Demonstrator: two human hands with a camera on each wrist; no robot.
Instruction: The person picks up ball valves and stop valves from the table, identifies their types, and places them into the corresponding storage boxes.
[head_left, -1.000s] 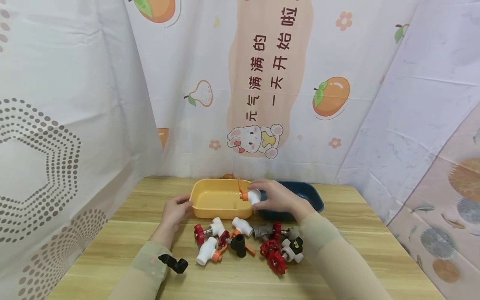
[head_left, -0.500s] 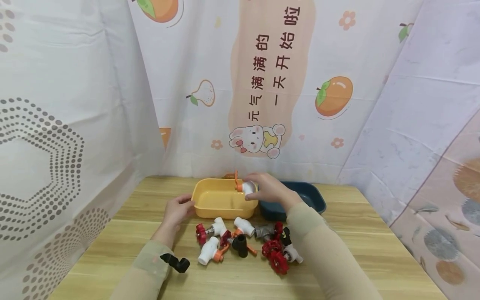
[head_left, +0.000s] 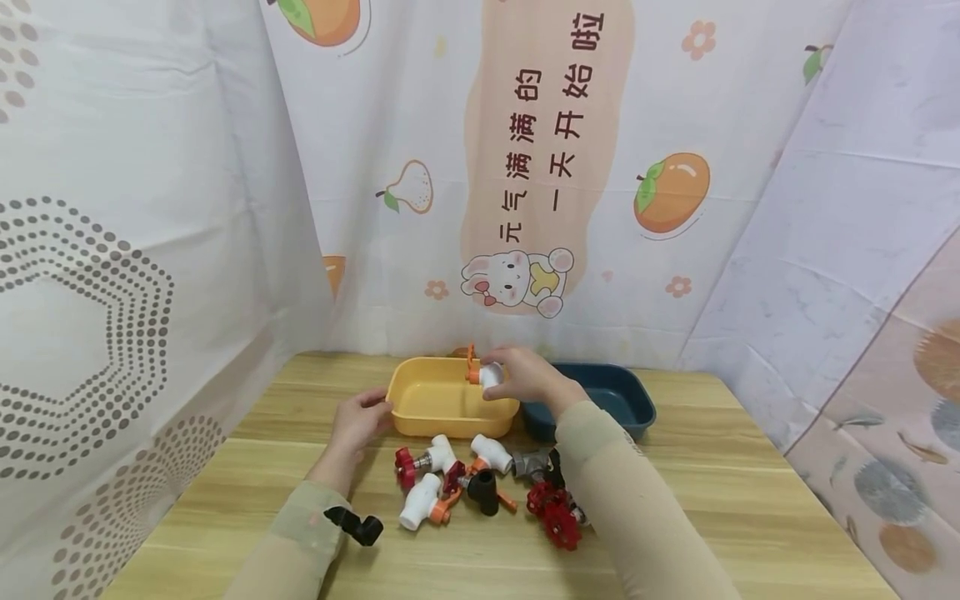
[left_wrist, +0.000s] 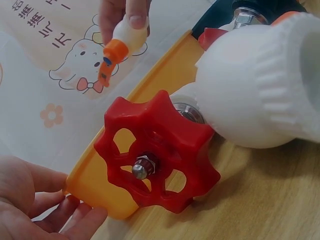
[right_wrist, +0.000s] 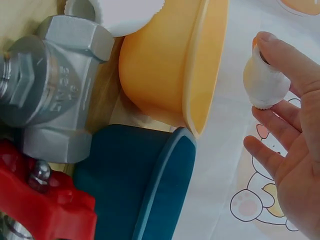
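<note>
My right hand pinches a white ball valve with an orange lever, held above the right part of the yellow bin. In the right wrist view, thumb and fingers close around the valve's white body, and the other fingers are spread. My left hand holds the yellow bin at its left end. Seen from the left wrist, its fingers lie at the bin's outer corner. A valve with a red handwheel stands large in front of that camera.
Beside the yellow bin stands a dark blue bin. Several valves lie in front of both: white ones with orange levers, a black one, a grey metal one and red handwheels. A patterned curtain rises behind the table.
My right hand has carried the white ball valve leftward, from the gap between the bins to over the yellow bin. The left hand keeps its place at the yellow bin.
</note>
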